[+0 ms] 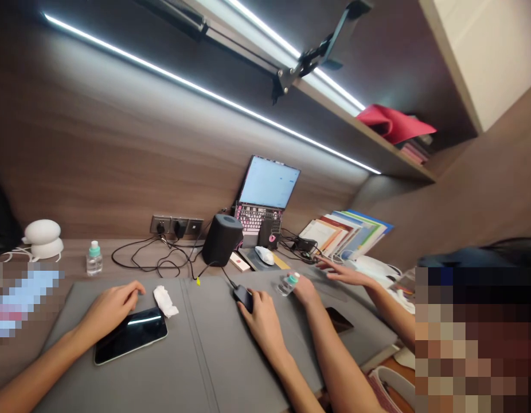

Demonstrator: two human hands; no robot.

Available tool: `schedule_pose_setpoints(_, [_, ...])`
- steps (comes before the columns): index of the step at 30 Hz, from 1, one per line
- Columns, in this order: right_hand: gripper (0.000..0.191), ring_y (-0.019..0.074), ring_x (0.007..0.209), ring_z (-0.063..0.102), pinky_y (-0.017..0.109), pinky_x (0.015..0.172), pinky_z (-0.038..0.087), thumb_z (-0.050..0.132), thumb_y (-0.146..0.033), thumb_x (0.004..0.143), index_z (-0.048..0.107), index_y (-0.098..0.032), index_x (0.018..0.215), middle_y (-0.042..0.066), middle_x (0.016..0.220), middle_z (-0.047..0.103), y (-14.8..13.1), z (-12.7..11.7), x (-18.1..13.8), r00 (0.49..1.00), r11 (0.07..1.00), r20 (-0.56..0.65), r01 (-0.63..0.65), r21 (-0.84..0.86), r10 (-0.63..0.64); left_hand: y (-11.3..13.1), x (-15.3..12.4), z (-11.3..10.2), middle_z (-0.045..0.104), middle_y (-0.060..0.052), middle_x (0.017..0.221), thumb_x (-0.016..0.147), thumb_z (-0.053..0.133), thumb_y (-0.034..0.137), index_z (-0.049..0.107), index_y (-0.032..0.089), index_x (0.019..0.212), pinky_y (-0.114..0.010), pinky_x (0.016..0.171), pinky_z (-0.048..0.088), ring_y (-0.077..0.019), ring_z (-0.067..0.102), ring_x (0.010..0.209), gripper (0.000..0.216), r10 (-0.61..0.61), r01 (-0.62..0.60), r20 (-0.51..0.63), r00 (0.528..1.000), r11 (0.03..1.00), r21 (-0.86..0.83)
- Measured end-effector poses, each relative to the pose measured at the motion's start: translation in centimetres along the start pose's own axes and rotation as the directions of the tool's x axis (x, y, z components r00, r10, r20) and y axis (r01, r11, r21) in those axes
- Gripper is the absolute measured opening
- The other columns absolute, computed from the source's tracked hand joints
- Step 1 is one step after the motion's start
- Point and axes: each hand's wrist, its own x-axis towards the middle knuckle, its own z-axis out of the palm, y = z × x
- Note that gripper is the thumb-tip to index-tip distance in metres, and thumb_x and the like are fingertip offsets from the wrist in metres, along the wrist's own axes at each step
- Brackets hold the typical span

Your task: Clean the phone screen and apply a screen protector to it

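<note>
My left hand (112, 310) rests on the grey desk mat (171, 367), its fingers loosely bent and a little apart, with nothing visible in them. Partly beneath its wrist lies a phone (134, 338) with a dark screen. A crumpled white tissue (164, 302) is just right of the fingers. Near the mat's middle, my right hand (265, 321) curls over a small black corded device (243, 297), thumb along its near side. The device is partly covered, and its kind is unclear. A small clear bottle (287, 284) with a mint cap lies tilted to the right.
Another person's near hand (306, 289) is beside that bottle; their far hand (345, 273) is spread. Behind stand a black speaker (222, 241), an open laptop (269, 183), a white mouse (264, 256) and cables (153, 267). An upright bottle (94, 261) is left. A jointed arm (248, 51) hangs overhead.
</note>
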Motion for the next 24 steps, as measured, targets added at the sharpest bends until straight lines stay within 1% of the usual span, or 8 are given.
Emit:
schedule_pose_setpoints(5, [0.043,0.0323,0.109,0.064,0.047,0.100,0.052,0.068,-0.046,0.087,0.067,-0.018,0.120,0.015,0.115,0.067,-1.7,-0.5,-0.5,0.998,0.969,0.007,-0.062,0.240,0.062,-0.4,0.0,0.3,0.074,0.002,0.080,0.099,0.035,0.036,0.066,0.029,0.109,-0.027,0.071,0.041,-0.0209,0.069,0.077,0.034,0.005,-0.006,0.007,1.000,1.000,0.018])
schedule_pose_setpoints(7, [0.048,0.0310,0.107,0.068,0.045,0.097,0.054,0.069,-0.049,0.086,0.063,-0.019,0.123,0.014,0.117,0.070,-2.5,-0.6,-0.5,0.994,0.935,0.037,-0.109,0.338,0.103,-0.4,0.1,0.3,0.074,0.002,0.080,0.100,0.034,0.037,0.066,0.029,0.110,-0.027,0.071,0.042,-0.0209,0.069,0.076,0.034,0.002,-0.003,0.007,1.000,1.000,0.011])
schedule_pose_setpoints(8, [0.051,0.0302,0.102,0.070,0.044,0.093,0.056,0.070,-0.050,0.085,0.060,-0.019,0.125,0.012,0.114,0.072,-2.8,-0.7,-0.4,0.990,0.912,0.063,-0.140,0.386,0.126,-0.4,0.1,0.2,0.074,0.002,0.080,0.100,0.034,0.038,0.067,0.029,0.110,-0.027,0.071,0.042,-0.0209,0.069,0.076,0.035,0.002,-0.002,0.005,1.000,1.000,0.008])
schedule_pose_setpoints(10, [0.056,0.0282,0.086,0.073,0.041,0.083,0.058,0.072,-0.054,0.084,0.058,-0.020,0.126,0.009,0.104,0.076,-3.0,-0.8,-0.2,0.978,0.855,0.130,-0.208,0.475,0.166,-0.4,0.2,0.2,0.074,0.003,0.080,0.100,0.035,0.040,0.067,0.030,0.110,-0.028,0.070,0.042,-0.0213,0.069,0.075,0.036,0.005,-0.005,-0.003,1.000,1.000,0.015])
schedule_pose_setpoints(12, [0.056,0.0263,0.074,0.073,0.039,0.077,0.057,0.071,-0.060,0.085,0.061,-0.019,0.121,0.007,0.095,0.077,-2.9,-1.0,0.0,0.961,0.792,0.201,-0.269,0.548,0.187,-0.5,0.3,0.1,0.074,0.003,0.078,0.099,0.036,0.042,0.068,0.030,0.111,-0.028,0.069,0.043,-0.0214,0.069,0.074,0.036,0.015,-0.014,-0.013,1.000,1.000,0.026])
schedule_pose_setpoints(16, [0.062,0.0262,0.071,0.075,0.036,0.077,0.055,0.064,-0.073,0.087,0.067,-0.017,0.113,0.005,0.081,0.074,-2.4,-1.5,0.5,0.929,0.666,0.292,-0.366,0.650,0.225,-0.7,0.7,0.1,0.073,0.004,0.076,0.099,0.036,0.046,0.069,0.030,0.110,-0.027,0.066,0.043,-0.0203,0.069,0.070,0.038,0.018,-0.018,-0.004,1.000,0.999,0.029])
schedule_pose_setpoints(21, [0.063,0.0222,0.067,0.074,0.032,0.071,0.056,0.068,-0.077,0.082,0.067,-0.018,0.106,0.005,0.088,0.074,-2.7,-2.0,0.6,0.907,0.522,0.354,-0.420,0.742,0.227,-0.7,1.0,-0.2,0.073,0.003,0.079,0.101,0.033,0.049,0.068,0.029,0.112,-0.027,0.067,0.044,-0.0206,0.069,0.071,0.042,-0.014,0.012,0.028,1.000,0.999,0.047])
schedule_pose_setpoints(24, [0.061,0.0202,0.066,0.073,0.031,0.070,0.056,0.069,-0.075,0.083,0.066,-0.019,0.107,0.004,0.088,0.073,-3.1,-2.2,0.4,0.909,0.481,0.359,-0.417,0.771,0.211,-0.7,1.0,-0.3,0.074,0.002,0.079,0.101,0.035,0.048,0.068,0.028,0.112,-0.027,0.067,0.045,-0.0204,0.070,0.072,0.041,0.009,-0.010,0.027,1.000,0.999,0.050])
